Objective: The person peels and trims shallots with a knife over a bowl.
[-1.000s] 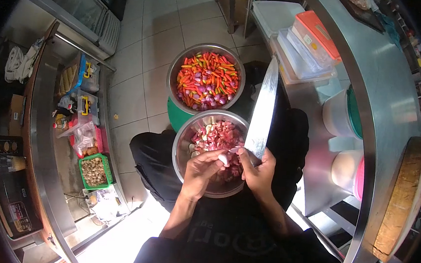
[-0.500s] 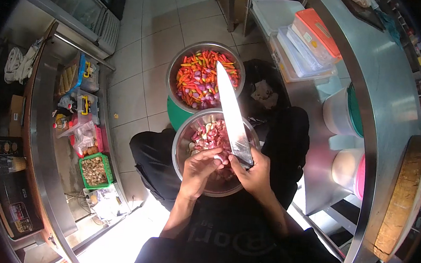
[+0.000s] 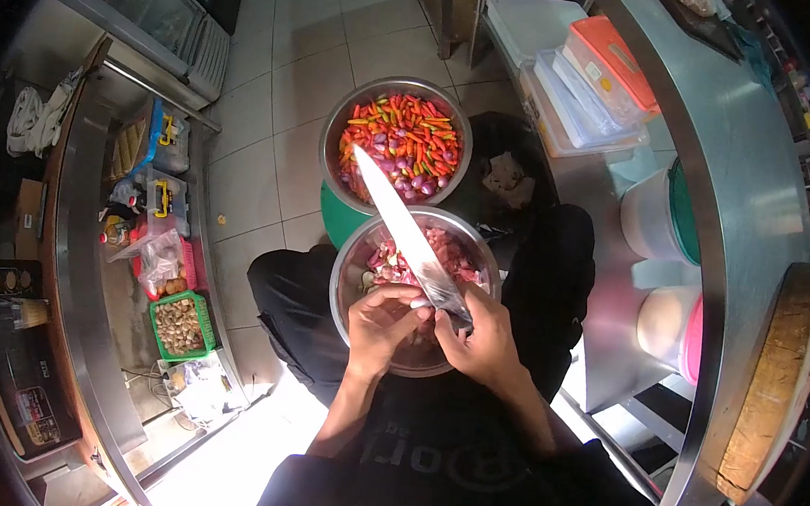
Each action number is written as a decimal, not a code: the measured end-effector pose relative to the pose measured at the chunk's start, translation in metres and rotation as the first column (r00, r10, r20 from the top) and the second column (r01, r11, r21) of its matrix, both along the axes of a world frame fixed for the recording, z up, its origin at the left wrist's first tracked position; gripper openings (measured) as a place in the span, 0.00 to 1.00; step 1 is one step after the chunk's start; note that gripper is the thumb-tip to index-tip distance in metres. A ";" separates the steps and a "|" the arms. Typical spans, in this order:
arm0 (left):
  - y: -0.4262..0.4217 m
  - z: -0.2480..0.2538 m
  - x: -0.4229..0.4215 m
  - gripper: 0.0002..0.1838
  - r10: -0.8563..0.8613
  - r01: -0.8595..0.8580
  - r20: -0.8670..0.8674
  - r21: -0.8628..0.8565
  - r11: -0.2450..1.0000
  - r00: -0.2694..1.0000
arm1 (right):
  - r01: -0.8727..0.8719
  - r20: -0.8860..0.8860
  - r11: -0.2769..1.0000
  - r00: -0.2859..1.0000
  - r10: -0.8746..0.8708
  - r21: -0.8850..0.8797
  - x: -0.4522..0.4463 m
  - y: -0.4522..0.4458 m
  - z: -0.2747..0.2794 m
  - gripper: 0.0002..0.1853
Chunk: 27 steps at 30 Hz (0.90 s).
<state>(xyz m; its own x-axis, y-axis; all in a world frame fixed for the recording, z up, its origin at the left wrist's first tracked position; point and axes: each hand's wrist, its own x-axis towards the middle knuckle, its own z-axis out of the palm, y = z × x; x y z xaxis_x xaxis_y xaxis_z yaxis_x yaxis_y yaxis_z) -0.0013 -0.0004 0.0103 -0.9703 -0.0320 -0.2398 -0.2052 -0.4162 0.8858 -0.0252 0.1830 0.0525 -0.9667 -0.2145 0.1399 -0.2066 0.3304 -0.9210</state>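
Swung leftward over the past second, the long, pointed, silver-bladed knife (image 3: 400,216) now slanted up and away from the person, its tip over the farther bowl (image 3: 330,142), round and of stainless steel. Fingers of the right hand (image 3: 484,340) were curled tight around the dark handle (image 3: 461,320). The left hand (image 3: 380,325), much where it had been, pinched a small, whitish, smooth piece (image 3: 418,303) between thumb and fingertips; whether the blade touched it, I could not tell. Both hands were above the nearer bowl (image 3: 344,279), also round steel, holding reddish-purple and pale pieces (image 3: 457,252). The farther bowl held red and orange chillies (image 3: 424,131) and small purple shallots (image 3: 416,187).
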 end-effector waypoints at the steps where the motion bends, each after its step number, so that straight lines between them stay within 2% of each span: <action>1: 0.000 0.000 0.000 0.16 0.000 0.000 0.000 0.000 1.000 1.000 | 0.000 0.000 1.000 1.000 0.000 0.000 0.001 0.000 -0.001 0.15; 4: 0.000 0.005 0.000 0.16 -0.002 -0.002 -0.039 -0.085 0.996 0.999 | -0.047 0.122 0.992 0.992 0.033 0.113 0.004 0.000 -0.005 0.11; 7: 0.001 0.005 0.001 0.16 -0.019 0.015 -0.039 -0.092 0.996 0.999 | -0.024 0.071 0.989 0.997 0.014 0.143 0.004 -0.001 -0.005 0.10; 9: 0.002 0.005 -0.001 0.16 -0.010 0.010 0.002 -0.076 0.997 1.000 | 0.006 0.058 0.995 0.998 -0.012 0.103 0.004 0.001 -0.010 0.11; 13: 0.002 0.010 -0.002 0.16 0.005 -0.007 -0.030 -0.044 0.999 1.000 | 0.086 -0.018 0.996 0.996 -0.086 -0.025 0.003 -0.001 -0.005 0.13; 16: 0.002 0.008 -0.001 0.17 0.001 -0.005 -0.044 -0.087 0.996 0.999 | 0.022 0.079 1.000 0.997 -0.021 -0.010 0.003 -0.001 0.011 0.14; 19: 0.002 0.009 -0.001 0.17 -0.014 0.010 -0.045 -0.079 0.997 0.999 | -0.064 0.042 0.994 0.997 0.060 0.086 0.001 0.000 0.008 0.13; 22: 0.000 0.003 0.001 0.16 -0.012 0.009 -0.030 -0.096 0.995 0.999 | -0.073 0.054 0.990 0.996 0.067 0.118 0.003 -0.001 0.001 0.12; 25: -0.001 0.002 0.001 0.15 0.002 -0.007 -0.043 -0.104 0.995 0.999 | -0.054 0.107 0.997 0.993 0.048 0.051 0.005 -0.003 0.000 0.13; 27: -0.002 0.006 -0.001 0.15 -0.023 0.021 -0.034 -0.051 0.998 0.999 | -0.043 0.109 0.999 0.993 0.041 0.020 0.003 -0.003 0.004 0.14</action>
<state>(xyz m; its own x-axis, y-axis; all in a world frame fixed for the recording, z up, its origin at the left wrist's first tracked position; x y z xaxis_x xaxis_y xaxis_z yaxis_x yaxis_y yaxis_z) -0.0024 -0.0019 0.0165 -0.9785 -0.0214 -0.2050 -0.1830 -0.3666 0.9122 -0.0223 0.1800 0.0565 -0.9660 -0.2569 0.0299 -0.1203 0.3438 -0.9313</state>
